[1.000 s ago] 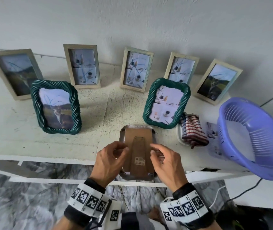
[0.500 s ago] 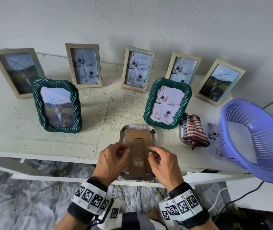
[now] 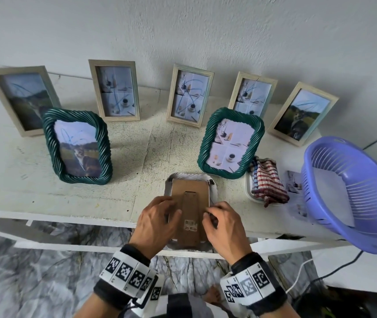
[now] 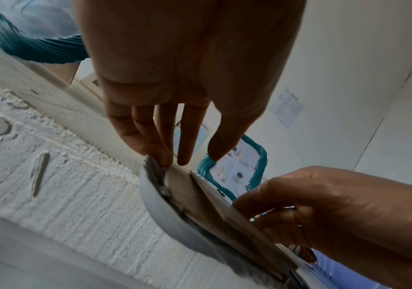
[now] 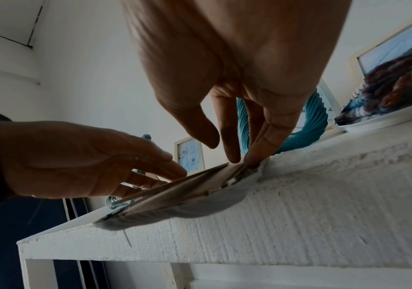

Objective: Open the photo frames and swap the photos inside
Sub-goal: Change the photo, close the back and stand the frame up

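Note:
A white photo frame [image 3: 191, 176] lies face down at the shelf's front edge, showing its brown cardboard back [image 3: 189, 191] and fold-out stand. My left hand [image 3: 171, 210] rests its fairly straight fingers on the left edge of the back, with the fingertips [image 4: 165, 160] at the rim. My right hand [image 3: 210, 215] presses its fingertips [image 5: 252, 156] down at the right edge, thumb apart. Neither hand grips anything. Two green twisted frames stand behind, the left one [image 3: 50, 145] holding a cat photo and the right one [image 3: 205, 145] a cup collage.
Several pale wooden frames [image 3: 114, 90] lean on the wall at the back. To the right, a striped cloth [image 3: 266, 180] lies on a small white tray, beside loose photos [image 3: 294, 187] and a purple basket [image 3: 309, 180]. The face-down frame overhangs the shelf edge [image 3: 68, 216].
Both hands stay at the sides of the face-down frame, with only small shifts of the fingers along its edges. The frame has not visibly moved.

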A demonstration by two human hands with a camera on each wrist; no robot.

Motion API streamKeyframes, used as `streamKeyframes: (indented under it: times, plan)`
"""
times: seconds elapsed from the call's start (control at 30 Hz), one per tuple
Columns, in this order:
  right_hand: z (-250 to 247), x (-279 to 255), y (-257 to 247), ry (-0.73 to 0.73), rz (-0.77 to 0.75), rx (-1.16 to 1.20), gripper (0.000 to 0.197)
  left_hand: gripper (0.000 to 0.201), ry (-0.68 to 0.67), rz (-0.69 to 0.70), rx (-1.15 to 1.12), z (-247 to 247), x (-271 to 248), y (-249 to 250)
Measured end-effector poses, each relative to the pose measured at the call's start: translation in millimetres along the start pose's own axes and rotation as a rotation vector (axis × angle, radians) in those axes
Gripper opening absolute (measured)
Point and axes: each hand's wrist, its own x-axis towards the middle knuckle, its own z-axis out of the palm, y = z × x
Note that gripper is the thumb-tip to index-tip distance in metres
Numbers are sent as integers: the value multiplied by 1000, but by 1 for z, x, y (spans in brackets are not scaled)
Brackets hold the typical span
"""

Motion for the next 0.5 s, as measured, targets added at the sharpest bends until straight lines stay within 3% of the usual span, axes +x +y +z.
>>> streamKeyframes:
  times: [0.5]
  plan:
    - [0, 1, 0, -22, -28, -42, 17, 36, -101, 50, 108, -1, -4, -1]
